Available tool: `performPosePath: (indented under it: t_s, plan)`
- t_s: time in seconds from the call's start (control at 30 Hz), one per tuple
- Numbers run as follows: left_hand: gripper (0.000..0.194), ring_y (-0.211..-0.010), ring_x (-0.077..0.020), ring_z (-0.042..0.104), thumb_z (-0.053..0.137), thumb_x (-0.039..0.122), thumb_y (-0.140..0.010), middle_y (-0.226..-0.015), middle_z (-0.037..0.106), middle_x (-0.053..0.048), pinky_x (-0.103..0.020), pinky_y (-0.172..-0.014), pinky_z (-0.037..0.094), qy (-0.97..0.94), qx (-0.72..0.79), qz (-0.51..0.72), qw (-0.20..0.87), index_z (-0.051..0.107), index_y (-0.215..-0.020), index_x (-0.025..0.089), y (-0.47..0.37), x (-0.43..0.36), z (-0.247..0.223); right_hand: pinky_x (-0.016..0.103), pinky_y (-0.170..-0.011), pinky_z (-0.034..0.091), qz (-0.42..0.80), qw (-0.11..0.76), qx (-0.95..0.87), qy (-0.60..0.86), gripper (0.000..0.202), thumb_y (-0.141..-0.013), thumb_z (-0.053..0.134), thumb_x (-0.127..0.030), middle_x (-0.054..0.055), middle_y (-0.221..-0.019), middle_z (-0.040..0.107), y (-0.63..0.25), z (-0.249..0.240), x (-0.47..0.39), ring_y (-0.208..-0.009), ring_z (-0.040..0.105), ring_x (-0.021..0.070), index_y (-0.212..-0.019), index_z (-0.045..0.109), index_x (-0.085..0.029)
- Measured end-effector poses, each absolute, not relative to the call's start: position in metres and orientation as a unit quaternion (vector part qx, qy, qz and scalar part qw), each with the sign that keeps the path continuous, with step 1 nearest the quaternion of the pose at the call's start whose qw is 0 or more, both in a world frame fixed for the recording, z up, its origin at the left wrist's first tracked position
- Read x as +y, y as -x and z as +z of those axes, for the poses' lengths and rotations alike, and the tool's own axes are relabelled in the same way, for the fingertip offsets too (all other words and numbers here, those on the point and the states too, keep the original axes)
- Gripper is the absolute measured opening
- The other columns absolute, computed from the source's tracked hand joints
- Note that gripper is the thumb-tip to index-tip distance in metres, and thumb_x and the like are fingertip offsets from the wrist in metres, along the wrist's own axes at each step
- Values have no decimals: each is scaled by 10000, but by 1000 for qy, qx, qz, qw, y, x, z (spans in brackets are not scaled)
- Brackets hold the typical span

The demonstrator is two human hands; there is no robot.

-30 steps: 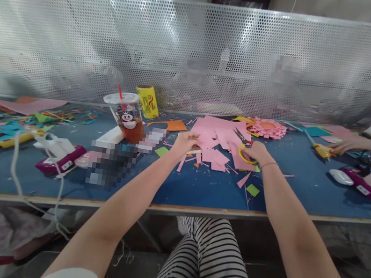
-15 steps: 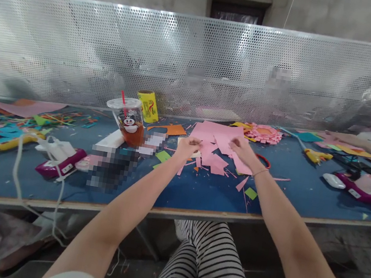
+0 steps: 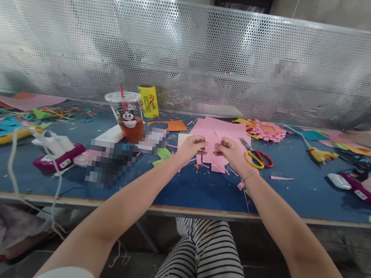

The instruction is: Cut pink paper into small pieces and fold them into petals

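Your left hand [image 3: 192, 147] and your right hand [image 3: 232, 152] face each other just apart over a pile of flat, matte pink paper [image 3: 221, 128], fingers bent toward the thumbs. You have pink paper at both sets of fingertips, but whether either hand is pinching a piece cannot be told. The pile lies in front of you on the blue tabletop [image 3: 204, 194], its larger sheets overlapping behind smaller straight-edged pieces and thin strips. Just beside your right hand lie metal scissors with one yellow and one red handle [image 3: 251, 151]. To your left, a clear lidded plastic cup with a printed cartoon figure [image 3: 129, 120] holds reddish-brown drink and a red straw [image 3: 121, 91]. Behind it, you have a tilted yellow printed cylinder [image 3: 148, 101], its inside unclear.
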State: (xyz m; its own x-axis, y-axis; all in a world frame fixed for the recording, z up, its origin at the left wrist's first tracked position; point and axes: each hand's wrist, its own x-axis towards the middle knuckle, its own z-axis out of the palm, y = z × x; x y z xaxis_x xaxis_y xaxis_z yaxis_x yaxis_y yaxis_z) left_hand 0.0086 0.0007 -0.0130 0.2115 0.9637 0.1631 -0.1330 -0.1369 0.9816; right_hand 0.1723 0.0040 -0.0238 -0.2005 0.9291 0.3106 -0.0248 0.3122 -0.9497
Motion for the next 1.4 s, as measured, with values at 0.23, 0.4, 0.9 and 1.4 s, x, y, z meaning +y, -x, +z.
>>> performPosePath:
  t_s: [0.23,0.4,0.9,1.4]
  plan:
    - [203,-553,-68,521,699,181,-524,-574,498,42,-234,-580,480,-540,368,509,560,547,-649,130,-8,3,-15,277,-638,517,476,527,-603,364,251,-585,653,-293,-73,-536,364,-170,-28,6,-518,427,55,-554,434,-175]
    - [252,-561,-78,551,678,105,-501,-598,559,21,-263,-628,492,-506,348,506,606,629,-746,132,-7,2,-15,270,-628,500,524,529,-569,348,168,-557,644,-230,-41,-635,513,-172,-26,6,-574,495,73,-706,585,-179]
    - [126,-640,-104,585,580,198,-639,-715,618,-42,-285,-699,496,-499,313,479,651,622,-716,106,-6,3,-12,272,-674,494,542,536,-554,334,221,-591,686,-331,-13,-702,572,-169,-20,-2,-644,549,92,-701,579,-171]
    - [319,-612,-117,624,743,228,-581,-641,612,-10,-276,-666,503,-560,369,489,557,571,-822,110,-6,3,-16,259,-595,475,379,533,-654,380,219,-604,626,-239,-8,-725,526,-168,-20,-1,-630,484,95,-796,550,-165]
